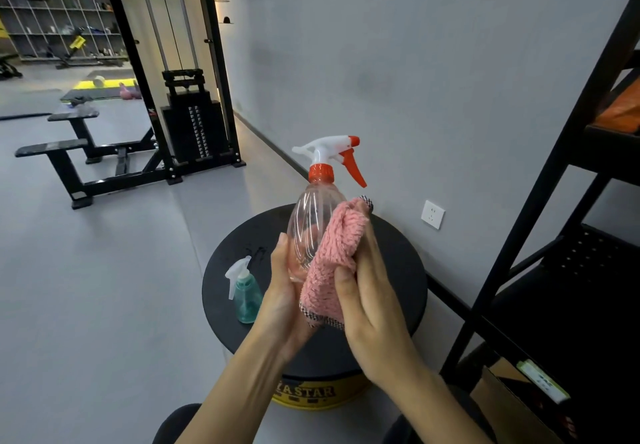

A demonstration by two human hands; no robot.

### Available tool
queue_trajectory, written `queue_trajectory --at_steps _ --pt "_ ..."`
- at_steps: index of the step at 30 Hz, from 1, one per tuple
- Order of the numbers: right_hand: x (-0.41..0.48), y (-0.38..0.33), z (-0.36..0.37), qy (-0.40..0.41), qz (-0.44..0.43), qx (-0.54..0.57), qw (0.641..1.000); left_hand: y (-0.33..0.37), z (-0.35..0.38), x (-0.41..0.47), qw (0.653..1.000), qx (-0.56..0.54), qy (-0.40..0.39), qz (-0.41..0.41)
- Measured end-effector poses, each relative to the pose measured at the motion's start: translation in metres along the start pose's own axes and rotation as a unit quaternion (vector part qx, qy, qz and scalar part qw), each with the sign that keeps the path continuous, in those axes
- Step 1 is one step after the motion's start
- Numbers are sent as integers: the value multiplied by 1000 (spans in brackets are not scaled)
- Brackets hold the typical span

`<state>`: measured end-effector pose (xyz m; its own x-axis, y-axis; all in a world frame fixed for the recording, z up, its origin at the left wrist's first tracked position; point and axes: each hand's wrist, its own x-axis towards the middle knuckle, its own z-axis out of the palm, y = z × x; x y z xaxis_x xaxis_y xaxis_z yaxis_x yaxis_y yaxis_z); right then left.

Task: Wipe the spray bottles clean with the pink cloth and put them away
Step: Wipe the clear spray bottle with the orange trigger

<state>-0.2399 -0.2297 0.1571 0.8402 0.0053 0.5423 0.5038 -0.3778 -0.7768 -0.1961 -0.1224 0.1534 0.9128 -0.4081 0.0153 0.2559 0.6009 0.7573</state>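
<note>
A clear spray bottle [313, 215] with a white head, orange collar and orange trigger is held upright above the round black stool top [398, 270]. My left hand [285, 291] grips the bottle's lower body from the left. My right hand [372, 291] holds the fluffy pink cloth [334, 256] and presses it against the bottle's right side. A small teal spray bottle [246, 293] with a white head stands on the stool at the left, apart from both hands.
A black metal shelf rack [568, 173] stands at the right, with a cardboard box [512, 405] at its foot. The grey wall behind carries a white socket [433, 214]. A black weight machine [194, 121] and benches [65, 152] stand at the far left on the grey floor.
</note>
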Motion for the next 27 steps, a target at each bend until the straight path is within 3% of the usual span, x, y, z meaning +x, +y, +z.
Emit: queue_trajectory --at_steps 7,11,17,27 --pt "47 -9 -23 9 65 54 996 -8 4 -2 999 -11 -34 -8" --pt "29 -8 -14 -9 42 49 998 -1 6 0 1000 -21 8 -4" --pt "-2 0 -2 -8 10 38 999 3 1 2 1000 -1 -8 19" --pt "39 0 -22 -1 96 96 991 -8 1 0 1000 -8 -10 -24"
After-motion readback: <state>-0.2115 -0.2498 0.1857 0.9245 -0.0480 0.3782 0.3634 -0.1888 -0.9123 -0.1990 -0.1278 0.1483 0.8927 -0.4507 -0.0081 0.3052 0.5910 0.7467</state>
